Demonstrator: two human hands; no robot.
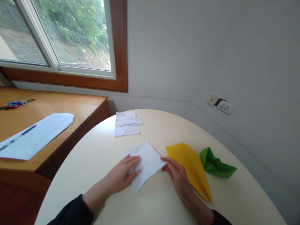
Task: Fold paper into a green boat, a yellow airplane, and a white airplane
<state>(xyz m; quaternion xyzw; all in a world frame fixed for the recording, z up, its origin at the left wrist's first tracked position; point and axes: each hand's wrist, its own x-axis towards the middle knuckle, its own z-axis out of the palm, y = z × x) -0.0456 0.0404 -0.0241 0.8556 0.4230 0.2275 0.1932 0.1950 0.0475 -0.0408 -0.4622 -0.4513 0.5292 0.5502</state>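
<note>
A white sheet of paper (150, 165) lies on the round table, turned so one corner points away from me. My left hand (125, 170) rests on its left part with the fingers stretched out flat. At the right corner, my right hand (175, 175) pinches the paper between thumb and fingertips. Just beyond that hand is a folded yellow paper (189, 159), partly hidden behind my wrist. Farther right sits a green folded paper boat (217, 165).
White paper strips (127, 123) lie near the far edge of the round table (93, 150). On the wooden desk (86, 106) at left are printed sheets (44, 134), a pen (18, 137) and scissors (18, 104). A wall socket (225, 107) is at right.
</note>
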